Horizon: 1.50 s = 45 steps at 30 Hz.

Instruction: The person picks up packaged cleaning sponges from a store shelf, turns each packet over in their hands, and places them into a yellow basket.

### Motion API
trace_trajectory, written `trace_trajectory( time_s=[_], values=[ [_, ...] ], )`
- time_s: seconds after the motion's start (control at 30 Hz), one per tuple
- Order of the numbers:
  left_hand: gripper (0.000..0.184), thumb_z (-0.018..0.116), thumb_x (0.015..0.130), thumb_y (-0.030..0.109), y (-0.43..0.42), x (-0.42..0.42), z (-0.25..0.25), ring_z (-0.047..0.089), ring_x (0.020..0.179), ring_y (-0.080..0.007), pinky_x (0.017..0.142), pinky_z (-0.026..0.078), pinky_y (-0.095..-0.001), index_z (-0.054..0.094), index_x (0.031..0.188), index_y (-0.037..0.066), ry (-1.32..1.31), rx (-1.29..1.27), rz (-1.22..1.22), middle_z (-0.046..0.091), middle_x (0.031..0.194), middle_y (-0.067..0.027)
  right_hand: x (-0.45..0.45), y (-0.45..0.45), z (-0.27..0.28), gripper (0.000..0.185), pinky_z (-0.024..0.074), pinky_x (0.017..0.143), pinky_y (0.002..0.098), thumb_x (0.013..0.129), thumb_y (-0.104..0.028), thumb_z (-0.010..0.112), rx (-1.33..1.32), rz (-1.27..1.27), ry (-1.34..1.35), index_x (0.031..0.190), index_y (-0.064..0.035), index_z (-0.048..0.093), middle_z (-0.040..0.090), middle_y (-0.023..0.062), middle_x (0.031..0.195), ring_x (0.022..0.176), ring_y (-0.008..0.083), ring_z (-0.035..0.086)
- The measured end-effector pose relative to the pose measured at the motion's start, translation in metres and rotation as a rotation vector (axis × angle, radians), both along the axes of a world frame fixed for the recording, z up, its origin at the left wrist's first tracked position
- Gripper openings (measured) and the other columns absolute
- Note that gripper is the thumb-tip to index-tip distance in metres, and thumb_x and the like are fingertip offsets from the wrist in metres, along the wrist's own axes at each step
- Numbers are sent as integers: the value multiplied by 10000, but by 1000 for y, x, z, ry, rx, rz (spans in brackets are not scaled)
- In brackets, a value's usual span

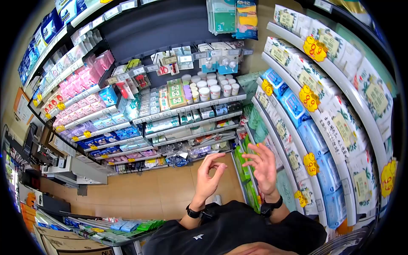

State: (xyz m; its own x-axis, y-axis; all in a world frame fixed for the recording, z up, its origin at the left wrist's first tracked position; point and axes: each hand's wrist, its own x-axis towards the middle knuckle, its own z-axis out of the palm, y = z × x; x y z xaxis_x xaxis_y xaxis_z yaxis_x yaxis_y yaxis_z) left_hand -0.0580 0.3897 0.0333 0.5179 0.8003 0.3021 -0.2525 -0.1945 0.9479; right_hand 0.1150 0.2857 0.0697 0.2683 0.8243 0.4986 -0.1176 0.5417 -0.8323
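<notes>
while the left hand (209, 175) and the right hand (263, 168) are up in the air with nothing in them, the green packs (242, 170) show in the space between them, on a low shelf (240, 182). they lie at about 9 o'clock from the right hand and at about 3 o'clock from the left hand. the right hand looks nearer, and its fingertips hide a bit of the green, but i cannot tell how far below they are. its fingers are spread and a little bent. on the left hand, the thumb and pointing finger curl toward each other, with a small gap between the tips. the row of packs is long and runs from about 11 to 5 o'clock. the packs are bright green, with words too small to read.
</notes>
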Motion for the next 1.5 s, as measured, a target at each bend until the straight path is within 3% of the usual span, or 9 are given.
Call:
trace_trajectory(
  time_s=[0.2,0.43,0.73,0.87,0.93,1.03,1.23,1.43,1.5],
  values=[
    [320,618,947,22,58,25,10,672,946,-134,845,502,-263,584,1264,-6,-28,2,-6,621,1211,-88,17,33,0,750,490,972,419,902,-158,616,-11,-37,28,1526,-7,228,376,261,1498,1248,336,537],
    [292,611,976,84,153,91,79,647,975,-104,898,501,-273,586,1255,2,-53,106,-73,652,1190,-66,50,64,-5,745,491,964,417,908,-181,617,-10,-50,65,1524,-12,234,386,253,1494,1237,329,541],
    [249,636,949,157,313,218,161,613,819,-92,732,484,-250,661,1146,6,-106,425,172,700,1054,-47,121,127,10,750,498,952,410,888,-150,600,142,-12,42,1522,-5,227,385,255,1491,1228,325,544],
    [340,663,921,226,400,282,178,669,913,-235,815,515,-343,634,1160,-15,-37,517,332,678,1121,-154,156,155,10,748,509,928,408,896,-159,603,223,-34,51,1516,13,223,392,273,1479,1200,338,558],
    [467,680,912,287,436,310,193,645,1093,-289,907,509,-385,592,1239,-35,100,680,617,656,1202,-194,163,162,14,753,511,924,407,900,-171,612,227,-42,49,1515,16,221,392,277,1477,1194,340,562],
    [609,694,876,350,464,330,192,539,1193,-438,1007,447,-447,495,1277,-63,168,648,683,562,1244,-282,172,168,9,774,518,910,408,906,-203,638,237,-42,47,1515,22,217,393,280,1474,1178,341,571],
    [642,744,858,341,500,350,189,566,1171,-408,989,461,-449,460,1270,-61,120,603,697,560,1262,-266,189,172,-3,779,530,883,394,900,-195,648,204,-68,63,1514,27,222,400,275,1469,1159,325,575],
    [595,764,879,276,528,361,180,643,1037,-242,904,525,-350,478,1257,-84,30,590,547,648,1130,-192,197,183,-6,761,532,864,378,880,-143,633,171,-54,92,1509,23,239,423,266,1447,1105,305,593],
    [535,744,888,254,530,361,179,629,1064,-282,924,507,-374,483,1235,-60,20,507,431,629,1143,-192,196,184,-8,754,530,863,373,877,-126,627,146,-49,79,1508,22,243,434,260,1432,1097,300,593]
  ],
)
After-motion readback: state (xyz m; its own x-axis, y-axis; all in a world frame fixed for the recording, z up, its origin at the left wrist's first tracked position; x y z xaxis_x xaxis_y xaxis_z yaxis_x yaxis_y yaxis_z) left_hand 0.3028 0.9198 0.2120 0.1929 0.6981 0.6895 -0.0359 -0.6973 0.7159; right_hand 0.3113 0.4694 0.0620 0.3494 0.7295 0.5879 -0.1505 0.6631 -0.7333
